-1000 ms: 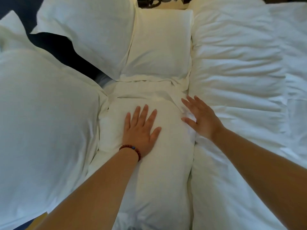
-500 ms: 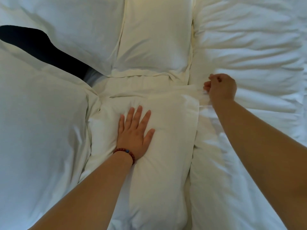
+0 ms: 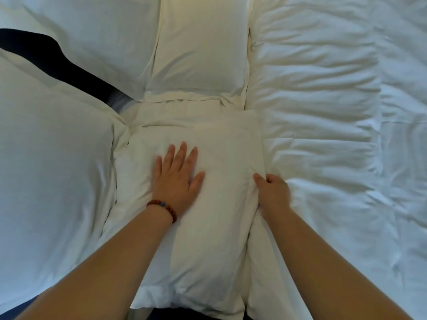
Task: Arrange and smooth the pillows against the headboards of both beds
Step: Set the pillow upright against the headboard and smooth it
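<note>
Near pillow lies lengthwise from 6 o'clock to centre, its far end meeting the hem of the far pillow at 12 o'clock. A side pillow at 9 o'clock touches its left edge, and the creased duvet at 3 o'clock touches its right edge. Left hand, bracelet at the wrist, lies flat on the near pillow's far half with fingers straight and spread: grip wide, holding nothing, pressing down. Right hand sits at the right edge, thumb on top and fingers curled into the seam beside the duvet: grip narrow, closed on the near pillow's edge, where the cloth bunches. Judgement: the step in hand is smoothing and squaring this pillow, one hand anchoring, the other drawing the edge taut. The next move likely calls for an even pull toward 3 o'clock, then a flat sweep over the creases at the 6 o'clock end. No headboard can be identified; only a dark gap shows at 10 o'clock.
</note>
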The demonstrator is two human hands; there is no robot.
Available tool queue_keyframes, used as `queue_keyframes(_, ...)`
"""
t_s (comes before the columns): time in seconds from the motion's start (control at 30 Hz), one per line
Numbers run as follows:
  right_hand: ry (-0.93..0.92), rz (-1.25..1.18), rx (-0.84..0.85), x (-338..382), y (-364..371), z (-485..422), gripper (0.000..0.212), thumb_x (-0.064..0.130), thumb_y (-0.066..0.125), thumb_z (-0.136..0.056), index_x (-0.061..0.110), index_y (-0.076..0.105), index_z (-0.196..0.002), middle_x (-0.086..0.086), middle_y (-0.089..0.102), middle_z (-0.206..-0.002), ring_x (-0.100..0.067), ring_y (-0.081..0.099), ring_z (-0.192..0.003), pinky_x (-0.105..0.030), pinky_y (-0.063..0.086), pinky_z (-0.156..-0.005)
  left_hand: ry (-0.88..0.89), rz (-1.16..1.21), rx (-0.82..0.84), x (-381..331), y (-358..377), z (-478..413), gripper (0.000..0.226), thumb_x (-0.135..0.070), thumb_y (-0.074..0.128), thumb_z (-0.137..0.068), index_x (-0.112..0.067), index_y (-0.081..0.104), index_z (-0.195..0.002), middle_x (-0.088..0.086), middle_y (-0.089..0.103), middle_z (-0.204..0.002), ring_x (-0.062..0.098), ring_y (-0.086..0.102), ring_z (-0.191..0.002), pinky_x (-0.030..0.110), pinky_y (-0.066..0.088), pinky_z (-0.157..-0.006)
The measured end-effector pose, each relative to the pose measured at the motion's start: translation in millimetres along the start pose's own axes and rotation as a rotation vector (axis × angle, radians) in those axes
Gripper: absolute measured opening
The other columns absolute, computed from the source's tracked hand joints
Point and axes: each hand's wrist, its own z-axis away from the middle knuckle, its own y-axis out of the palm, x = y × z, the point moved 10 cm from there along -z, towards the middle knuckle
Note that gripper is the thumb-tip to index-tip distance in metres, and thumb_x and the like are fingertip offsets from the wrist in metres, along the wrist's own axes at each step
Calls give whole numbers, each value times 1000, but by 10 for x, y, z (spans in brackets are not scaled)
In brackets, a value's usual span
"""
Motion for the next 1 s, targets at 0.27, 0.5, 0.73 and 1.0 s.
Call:
queue_keyframes(0.27, 130, -70, 404, -790, 192, 825, 32, 40, 74, -82, 12, 73, -98, -6, 76, -93, -22, 71, -89, -44, 58, -86, 132, -109, 22, -325, 284, 1183, 67, -64, 22, -94, -34, 21, -153, 2, 17, -162, 27, 16, -149, 50, 12, -117)
queue_keyframes(0.5, 168, -449, 183, -1075, -112, 1117, 36, 40, 61, -93, 5, 71, -97, -13, 75, -91, -26, 70, -83, -42, 57, -79, 113, -98, 18, -306, 238, 1206, 68, -64, 13, -93, -35, 14, -154, -2, 5, -164, 22, 3, -151, 44, 2, -121)
queue_keyframes(0.73, 140, -113, 163, -1690, -151, 1492, 9, 22, 73, -85, 18, 75, -78, -7, 75, -80, -29, 70, -81, -55, 57, -84, 185, -124, -25, -152, 298, 1701, 63, -58, 23, -96, -30, 22, -153, 3, 18, -161, 25, 17, -148, 43, 6, -119)
queue_keyframes(1.0, 77, 136, 312, -1914, 337, 2084, 30, 27, 76, -83, 10, 71, -107, -7, 73, -102, -27, 68, -97, -32, 52, -82, 135, -41, 7, 204, 366, 2108, 68, -61, 13, -91, -35, -3, -153, 0, -8, -163, 19, -12, -149, 36, -18, -116)
